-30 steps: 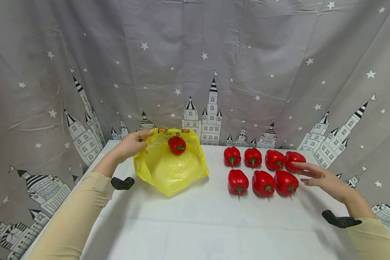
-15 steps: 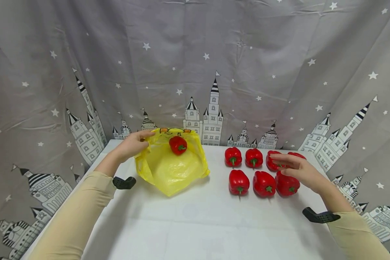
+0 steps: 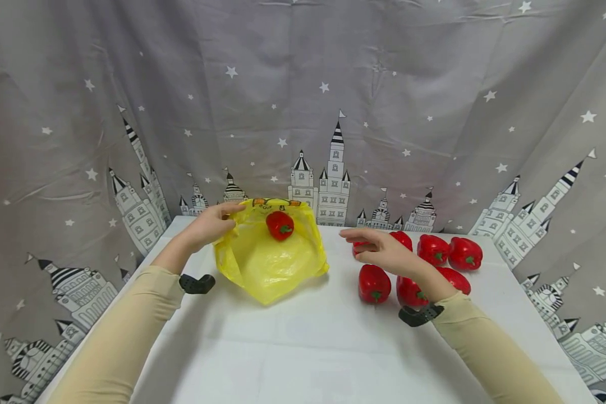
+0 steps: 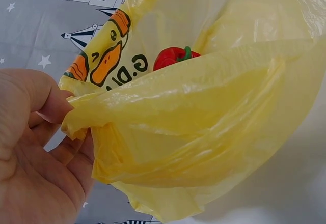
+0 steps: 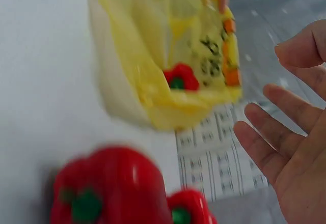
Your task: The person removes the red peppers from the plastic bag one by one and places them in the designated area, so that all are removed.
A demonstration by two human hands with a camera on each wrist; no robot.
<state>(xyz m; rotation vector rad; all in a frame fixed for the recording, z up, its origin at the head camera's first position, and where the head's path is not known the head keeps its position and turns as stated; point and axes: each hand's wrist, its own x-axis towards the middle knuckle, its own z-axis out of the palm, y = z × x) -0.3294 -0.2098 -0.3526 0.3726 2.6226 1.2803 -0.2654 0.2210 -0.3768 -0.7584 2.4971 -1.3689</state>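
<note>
My left hand pinches the left edge of a yellow plastic bag; the left wrist view shows thumb and fingers on its bunched rim. The bag's mouth gapes, and a duck face is printed on its back panel. Inside lies one red bell pepper, partly hidden by the bag's near wall in the left wrist view. Over the left end of several red bell peppers hovers my right hand, fingers spread and nothing held. It partly hides the back-left peppers.
Two rows of peppers stand on the white table, right of the bag; a back-right one is near the table's far edge. Behind hangs a grey curtain printed with castles and stars.
My right hand has swept left across the peppers, from the right end to the left end, without taking one. The left hand keeps its hold on the bag.
</note>
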